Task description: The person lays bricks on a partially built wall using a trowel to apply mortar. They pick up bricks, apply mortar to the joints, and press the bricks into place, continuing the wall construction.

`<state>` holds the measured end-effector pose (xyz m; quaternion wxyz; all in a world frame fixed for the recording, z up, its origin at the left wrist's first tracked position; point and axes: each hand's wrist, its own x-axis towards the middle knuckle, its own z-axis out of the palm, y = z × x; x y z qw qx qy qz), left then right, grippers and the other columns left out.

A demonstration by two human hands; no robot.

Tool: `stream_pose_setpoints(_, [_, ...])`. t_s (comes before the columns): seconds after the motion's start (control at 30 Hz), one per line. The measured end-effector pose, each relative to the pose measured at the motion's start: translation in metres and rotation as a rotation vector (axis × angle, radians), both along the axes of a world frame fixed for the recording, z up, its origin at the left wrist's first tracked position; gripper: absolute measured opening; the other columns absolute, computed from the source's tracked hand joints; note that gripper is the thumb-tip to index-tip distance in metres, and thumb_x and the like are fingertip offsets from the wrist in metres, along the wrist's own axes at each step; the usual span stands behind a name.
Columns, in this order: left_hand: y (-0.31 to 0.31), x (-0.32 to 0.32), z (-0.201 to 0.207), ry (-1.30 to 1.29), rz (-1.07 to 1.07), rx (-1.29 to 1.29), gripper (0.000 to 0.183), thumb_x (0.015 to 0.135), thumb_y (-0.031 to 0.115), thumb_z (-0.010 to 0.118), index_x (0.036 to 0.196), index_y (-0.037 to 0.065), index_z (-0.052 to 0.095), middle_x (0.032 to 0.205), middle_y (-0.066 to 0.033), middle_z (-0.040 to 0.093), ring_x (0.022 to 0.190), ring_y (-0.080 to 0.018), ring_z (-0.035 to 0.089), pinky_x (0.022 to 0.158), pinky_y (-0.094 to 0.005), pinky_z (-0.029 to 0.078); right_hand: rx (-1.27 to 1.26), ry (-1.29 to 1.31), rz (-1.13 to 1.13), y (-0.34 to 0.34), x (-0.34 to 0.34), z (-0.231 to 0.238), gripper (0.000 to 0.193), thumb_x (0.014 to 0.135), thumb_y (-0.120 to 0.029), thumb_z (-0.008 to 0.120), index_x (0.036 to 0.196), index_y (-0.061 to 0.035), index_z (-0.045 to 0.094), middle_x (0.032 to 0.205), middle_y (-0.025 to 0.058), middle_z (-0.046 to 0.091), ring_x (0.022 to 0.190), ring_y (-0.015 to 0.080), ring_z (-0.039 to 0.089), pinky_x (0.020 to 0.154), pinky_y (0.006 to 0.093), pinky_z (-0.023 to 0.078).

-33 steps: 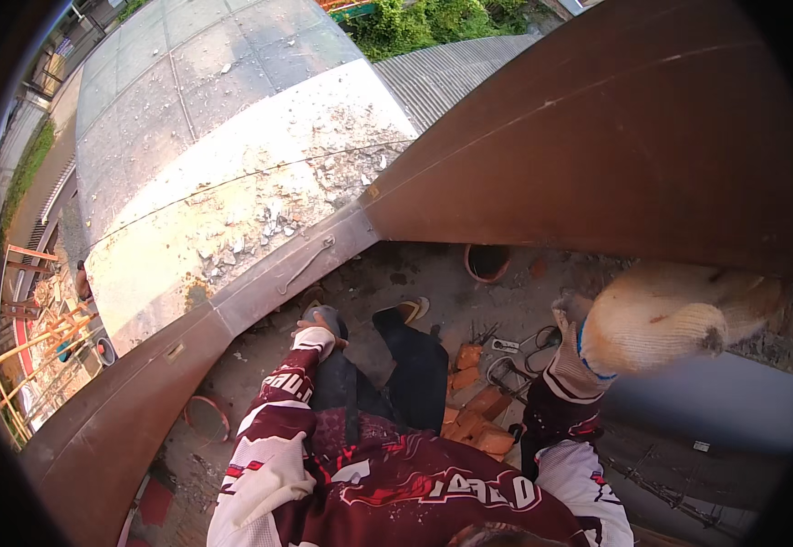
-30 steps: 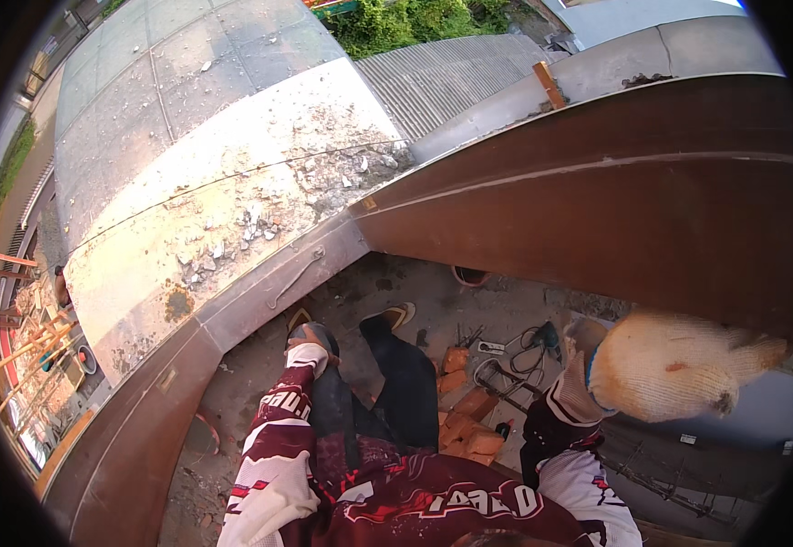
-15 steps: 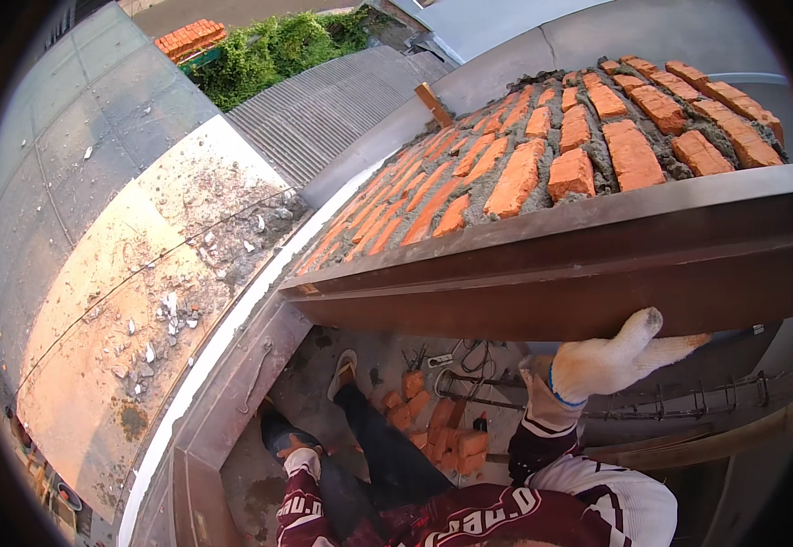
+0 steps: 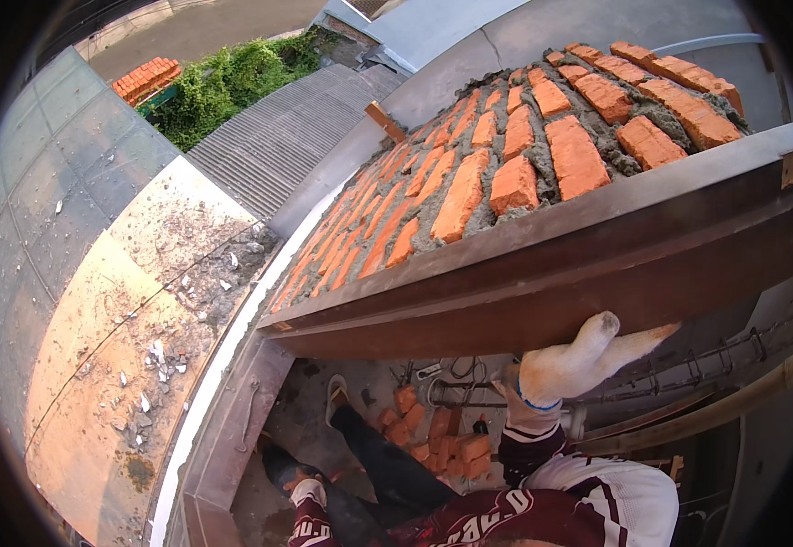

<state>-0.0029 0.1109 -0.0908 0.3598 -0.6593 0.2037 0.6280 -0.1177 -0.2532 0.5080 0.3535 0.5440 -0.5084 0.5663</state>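
My right hand [image 4: 571, 360], in a whitish work glove with a blue band at the wrist, lies against the lower edge of a brown metal frame [image 4: 506, 314]. Its thumb points up and its fingers stretch to the right, apart from the thumb. Above the frame rises a wall of orange bricks [image 4: 579, 159] set in wet grey mortar. At the lower left, my left hand [image 4: 298, 476] is down beside my dark-trousered leg. Its fingers are too small and unclear to make out, and so is anything in them.
Loose bricks [image 4: 458, 451] lie on the floor near my feet, beside a steel rebar cage [image 4: 688, 374] and a wooden plank [image 4: 725, 401]. Left of the brown sill [image 4: 232, 428] is a drop to a lower roof [image 4: 95, 356] strewn with rubble.
The whole view has shifted and tilted slightly, so the wall and frame sit further left. My right hand stays against the frame's lower edge, and my left hand stays low by my leg.
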Motion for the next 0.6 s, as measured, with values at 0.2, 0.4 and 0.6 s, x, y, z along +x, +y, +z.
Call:
stream_pose_setpoints(0.2, [-0.017, 0.008, 0.035, 0.039, 0.107, -0.002, 0.122, 0.075, 0.057, 0.086, 0.167, 0.023, 0.013, 0.164, -0.0213, 0.036, 0.145, -0.0390, 0.046, 0.119, -0.0531, 0.041, 0.051, 0.058, 0.008, 0.002, -0.005, 0.003, 0.085, 0.096, -0.034, 0.054, 0.161, 0.0079, 0.019, 0.157, 0.0282, 0.035, 0.140, 0.0343, 0.045, 0.113, 0.0466, 0.043])
stream_pose_setpoints(0.4, [-0.053, 0.017, 0.092, 0.064, -0.034, -0.143, 0.081, 0.093, 0.050, 0.072, 0.157, 0.013, 0.040, 0.160, -0.0276, 0.040, 0.141, -0.0449, 0.051, 0.116, -0.0500, 0.046, 0.066, 0.082, 0.014, 0.002, -0.002, 0.002, 0.091, 0.097, -0.042, 0.059, 0.160, 0.0124, 0.021, 0.156, 0.0329, 0.033, 0.143, 0.0389, 0.042, 0.114, 0.0480, 0.039])
stream_pose_setpoints(0.6, [-0.047, 0.006, 0.075, -0.192, 0.147, 0.013, 0.102, 0.085, 0.052, 0.080, 0.161, 0.009, 0.028, 0.151, -0.0215, 0.053, 0.138, -0.0404, 0.055, 0.114, -0.0511, 0.047, 0.056, 0.129, -0.115, 0.004, -0.001, -0.001, 0.086, 0.099, -0.038, 0.054, 0.159, 0.0145, 0.021, 0.154, 0.0344, 0.034, 0.140, 0.0385, 0.044, 0.112, 0.0472, 0.041])
